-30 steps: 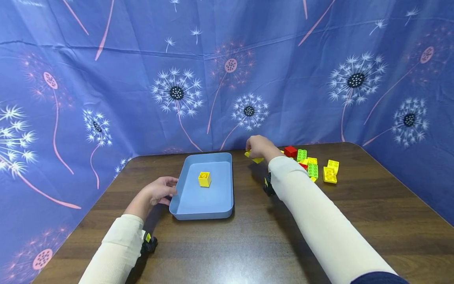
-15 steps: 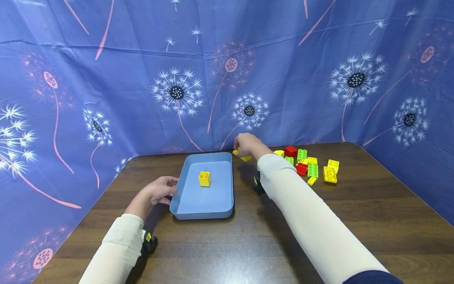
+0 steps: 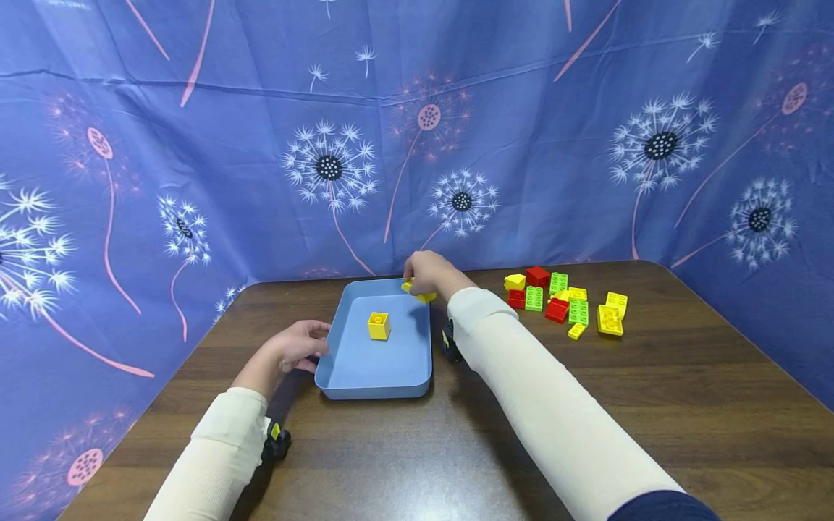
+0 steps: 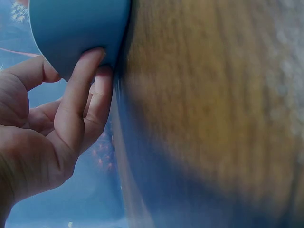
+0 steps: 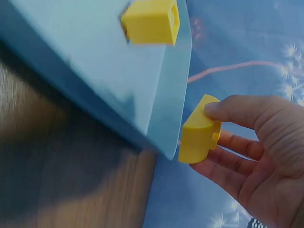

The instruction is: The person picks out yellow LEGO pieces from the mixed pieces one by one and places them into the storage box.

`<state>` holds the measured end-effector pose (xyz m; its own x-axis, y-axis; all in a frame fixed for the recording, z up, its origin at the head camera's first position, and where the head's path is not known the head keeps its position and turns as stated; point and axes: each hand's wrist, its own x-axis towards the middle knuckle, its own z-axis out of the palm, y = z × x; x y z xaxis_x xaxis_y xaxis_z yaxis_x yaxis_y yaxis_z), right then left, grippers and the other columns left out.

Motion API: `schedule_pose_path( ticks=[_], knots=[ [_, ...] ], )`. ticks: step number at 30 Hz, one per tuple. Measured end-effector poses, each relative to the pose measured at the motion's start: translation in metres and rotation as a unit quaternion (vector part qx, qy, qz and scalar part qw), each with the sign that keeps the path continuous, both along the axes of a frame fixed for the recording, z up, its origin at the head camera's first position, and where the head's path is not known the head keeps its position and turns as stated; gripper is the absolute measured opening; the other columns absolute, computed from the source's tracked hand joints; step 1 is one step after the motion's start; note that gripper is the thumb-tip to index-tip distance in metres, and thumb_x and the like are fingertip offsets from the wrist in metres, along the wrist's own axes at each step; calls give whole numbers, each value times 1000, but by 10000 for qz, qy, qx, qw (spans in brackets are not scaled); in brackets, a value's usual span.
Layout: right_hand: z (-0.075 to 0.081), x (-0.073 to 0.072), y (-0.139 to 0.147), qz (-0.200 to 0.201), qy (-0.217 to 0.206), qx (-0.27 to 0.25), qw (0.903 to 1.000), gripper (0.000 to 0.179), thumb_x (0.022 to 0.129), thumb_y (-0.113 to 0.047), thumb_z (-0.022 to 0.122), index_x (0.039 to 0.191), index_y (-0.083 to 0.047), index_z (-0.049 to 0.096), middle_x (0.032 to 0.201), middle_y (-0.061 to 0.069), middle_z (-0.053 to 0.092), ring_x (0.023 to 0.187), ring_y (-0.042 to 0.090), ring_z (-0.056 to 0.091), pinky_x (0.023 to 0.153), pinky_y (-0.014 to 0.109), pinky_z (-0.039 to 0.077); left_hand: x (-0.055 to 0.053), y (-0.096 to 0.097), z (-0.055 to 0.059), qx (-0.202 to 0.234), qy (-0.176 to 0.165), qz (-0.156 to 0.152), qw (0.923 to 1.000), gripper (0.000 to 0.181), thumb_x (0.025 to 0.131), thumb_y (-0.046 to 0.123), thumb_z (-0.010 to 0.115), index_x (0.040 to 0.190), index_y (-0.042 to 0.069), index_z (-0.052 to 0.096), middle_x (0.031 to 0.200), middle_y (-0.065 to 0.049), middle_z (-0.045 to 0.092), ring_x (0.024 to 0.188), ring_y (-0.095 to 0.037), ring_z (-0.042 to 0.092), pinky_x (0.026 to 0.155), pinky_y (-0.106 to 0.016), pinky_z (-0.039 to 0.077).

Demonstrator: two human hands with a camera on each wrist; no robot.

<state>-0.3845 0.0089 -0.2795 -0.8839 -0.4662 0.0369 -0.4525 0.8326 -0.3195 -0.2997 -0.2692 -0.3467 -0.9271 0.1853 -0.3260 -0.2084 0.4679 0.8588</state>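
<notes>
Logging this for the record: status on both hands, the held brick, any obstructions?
Right hand pinching yellow brick at far right corner of blue tray. Left hand touching tray's left side. Second yellow brick inside tray; nothing visibly blocking.

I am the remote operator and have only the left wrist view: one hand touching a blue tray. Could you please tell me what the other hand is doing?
Observer: The right hand pinches a yellow block.
Operator: Thank you. Is there something inside the tray?
Observer: Yes, one yellow brick.
Operator: And are there more bricks elsewhere?
Observer: Yes, red, green and yellow bricks lie on the table, to the right.
</notes>
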Motion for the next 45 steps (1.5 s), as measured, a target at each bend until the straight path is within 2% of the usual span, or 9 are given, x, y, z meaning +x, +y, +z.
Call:
schedule_pose_path(
  ticks=[5,9,18,24,30,38,45],
  knots=[
    [-1,5,-18,125,-61,-2,9999,20,81,-9,74,101,-9,73,103,4,67,91,19,59,78,31,53,-1,0,-1,22,9,34,10000,61,86,-4,53,144,-8,33,127,-27,50,91,-26,58,71,-42,59],
    [-4,11,-27,36,-194,-13,9998,20,82,-11,74,102,-10,71,104,4,66,91,18,59,77,31,53,-1,-1,-3,5,-6,61,10000,60,86,-5,54,143,-8,34,125,-26,51,90,-25,57,71,-42,59],
    [-28,22,-36,-275,-261,98,9992,15,82,-11,73,96,-11,69,94,0,65,83,17,57,71,31,51,1,1,-3,-11,38,58,10000,59,87,-5,53,143,-8,34,125,-27,51,85,-23,57,67,-40,59],
    [-40,25,-41,-317,-400,121,9986,13,80,-12,76,92,-11,69,90,0,63,83,18,56,73,31,51,3,2,-5,-46,86,93,9999,59,87,-5,53,143,-8,35,125,-27,51,88,-25,57,67,-40,59],
    [-38,27,-43,-275,-427,199,9985,12,83,-11,74,92,-12,67,91,0,62,82,17,56,71,30,50,-1,1,-4,-76,123,122,9998,58,86,-5,53,142,-7,36,123,-26,53,89,-26,57,68,-42,59],
    [-36,25,-37,-358,-432,307,9980,17,83,-11,73,100,-10,68,94,0,62,85,18,56,75,33,51,0,1,-2,-69,109,48,9999,58,86,-5,52,142,-8,35,122,-27,52,90,-27,57,69,-43,59],
    [-31,23,-31,-107,-195,483,9986,27,83,-11,73,110,-10,70,103,0,65,88,17,58,78,35,53,2,2,-2,-15,122,64,9999,60,85,-6,52,142,-9,35,123,-28,52,90,-27,58,69,-43,59]
  ],
)
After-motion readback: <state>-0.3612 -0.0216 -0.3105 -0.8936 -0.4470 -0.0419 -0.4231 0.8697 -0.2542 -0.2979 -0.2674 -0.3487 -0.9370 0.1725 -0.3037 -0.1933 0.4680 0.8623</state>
